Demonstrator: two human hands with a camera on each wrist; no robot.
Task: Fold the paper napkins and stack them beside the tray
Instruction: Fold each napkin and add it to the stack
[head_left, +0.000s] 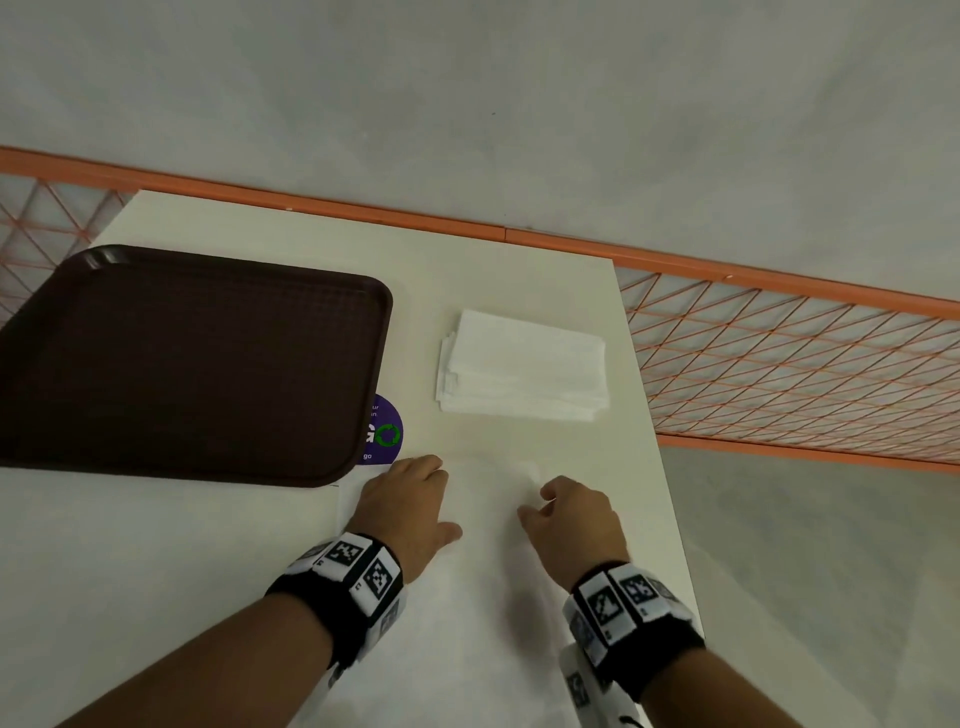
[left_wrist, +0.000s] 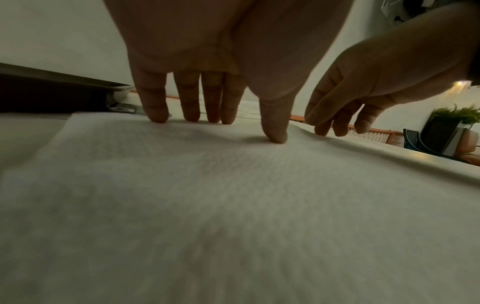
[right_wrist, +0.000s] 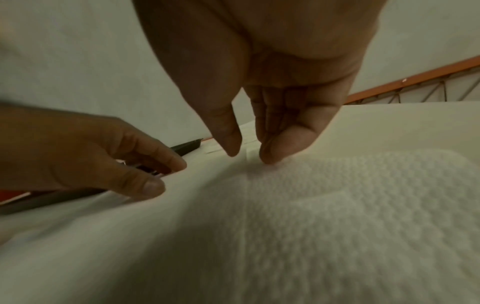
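Note:
One unfolded white napkin (head_left: 488, 545) lies flat on the white table in front of me. My left hand (head_left: 441, 499) presses it with straight fingers (left_wrist: 155, 115) along the far edge and the thumb on the sheet (left_wrist: 233, 195). My right hand (head_left: 537, 504) is on the same napkin (right_wrist: 337, 205), its curled fingertips (right_wrist: 272, 156) touching the paper. A small gap separates them from the thumb, and nothing is gripped. Beyond the hands a stack of folded napkins (head_left: 524, 364) rests to the right of the empty dark brown tray (head_left: 182, 364).
A round purple sticker (head_left: 384, 431) shows at the tray's near right corner. The table's right edge (head_left: 670, 467) runs close to my right hand. An orange mesh railing (head_left: 779, 364) stands behind and to the right of the table.

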